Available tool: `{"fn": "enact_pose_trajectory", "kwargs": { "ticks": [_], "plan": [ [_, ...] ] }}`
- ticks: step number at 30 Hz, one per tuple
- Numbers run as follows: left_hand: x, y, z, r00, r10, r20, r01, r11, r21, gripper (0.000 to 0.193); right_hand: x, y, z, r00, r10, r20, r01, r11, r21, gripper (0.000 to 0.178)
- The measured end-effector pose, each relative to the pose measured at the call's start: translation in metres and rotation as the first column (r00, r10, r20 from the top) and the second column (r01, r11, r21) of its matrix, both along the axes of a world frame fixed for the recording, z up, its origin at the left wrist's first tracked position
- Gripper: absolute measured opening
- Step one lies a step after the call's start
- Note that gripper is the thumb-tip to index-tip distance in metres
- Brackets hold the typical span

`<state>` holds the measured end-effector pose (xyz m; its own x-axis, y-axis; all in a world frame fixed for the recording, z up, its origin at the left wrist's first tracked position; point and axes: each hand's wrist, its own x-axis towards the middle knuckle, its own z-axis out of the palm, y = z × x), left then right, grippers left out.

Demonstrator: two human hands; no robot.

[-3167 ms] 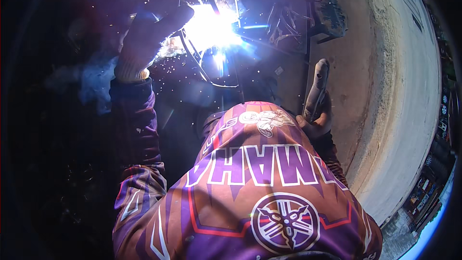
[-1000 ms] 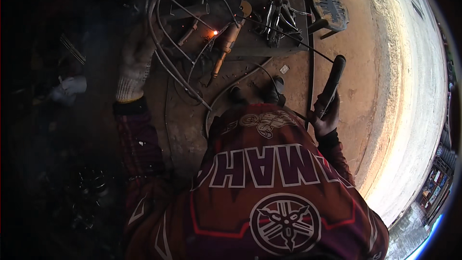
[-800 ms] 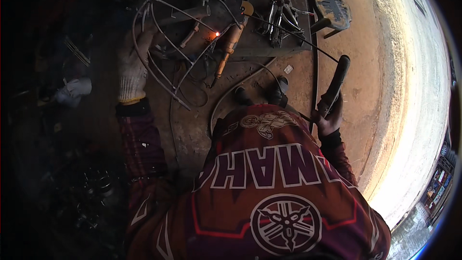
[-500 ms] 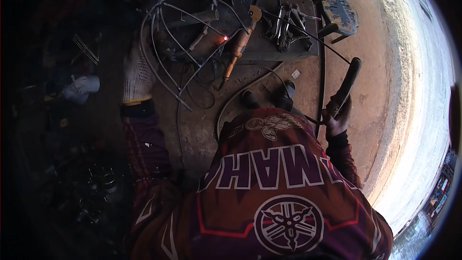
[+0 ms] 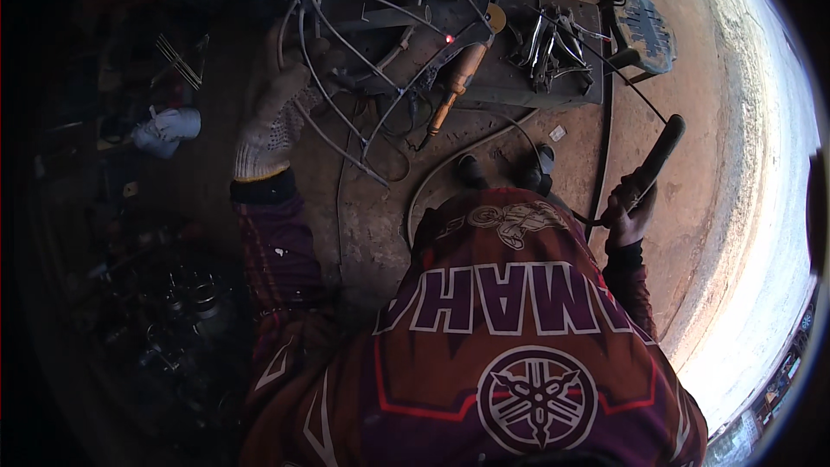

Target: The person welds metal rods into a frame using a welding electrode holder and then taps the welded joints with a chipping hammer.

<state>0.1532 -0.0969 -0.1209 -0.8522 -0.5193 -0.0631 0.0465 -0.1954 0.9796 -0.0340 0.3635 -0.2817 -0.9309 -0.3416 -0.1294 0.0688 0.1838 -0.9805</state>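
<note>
A round frame of bent metal rods (image 5: 373, 63) lies over the near side of the dark workbench, its lower end jutting out toward me. One joint on it glows red (image 5: 449, 39). My left hand (image 5: 275, 117), in a white dotted knit glove, is closed around the frame's left rim; its fingers are somewhat blurred. My right hand (image 5: 629, 216) grips a black welding electrode holder (image 5: 654, 158) off to the right. From its tip a thin dark electrode (image 5: 638, 95) runs up and left toward the bench. An orange angle grinder (image 5: 460, 82) rests beside the frame.
Several locking pliers and clamps (image 5: 553, 47) lie on the workbench (image 5: 519, 95). A worn stool (image 5: 644, 30) stands right of it. Cables (image 5: 415, 199) loop across the floor near my feet. Left are thin rods (image 5: 179, 60) and a pale wrapped item (image 5: 169, 128).
The whole view has shifted. Relative to the bench, the rod frame with its glowing joint has moved slightly away and to the right. My right hand still holds the electrode holder.
</note>
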Motion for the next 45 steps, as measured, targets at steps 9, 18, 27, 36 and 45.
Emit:
{"fn": "enact_pose_trajectory", "kwargs": {
  "ticks": [9,18,27,36,45],
  "plan": [
    [0.007,-0.008,0.008,0.946,-0.248,-0.211,0.232,0.968,-0.096,0.083,-0.019,0.015,-0.015,0.982,-0.186,0.038,0.188,0.979,-0.075,0.071],
    [0.000,-0.002,0.017,0.913,-0.330,-0.241,0.305,0.943,-0.135,0.087,-0.012,0.019,-0.020,0.978,-0.206,0.029,0.207,0.978,-0.037,0.065],
    [-0.006,0.007,0.020,0.901,-0.319,-0.294,0.287,0.946,-0.149,0.088,-0.011,0.023,-0.023,0.971,-0.228,0.076,0.235,0.967,-0.096,0.064],
    [-0.004,0.011,0.024,0.920,-0.203,-0.334,0.219,0.976,0.009,0.087,-0.005,0.022,-0.017,0.971,-0.226,0.075,0.232,0.970,-0.080,0.065],
    [-0.008,0.014,0.020,0.880,-0.111,-0.462,0.239,0.943,0.229,0.082,-0.004,0.020,-0.013,0.972,-0.225,0.066,0.228,0.972,-0.058,0.058]
  ]
}}
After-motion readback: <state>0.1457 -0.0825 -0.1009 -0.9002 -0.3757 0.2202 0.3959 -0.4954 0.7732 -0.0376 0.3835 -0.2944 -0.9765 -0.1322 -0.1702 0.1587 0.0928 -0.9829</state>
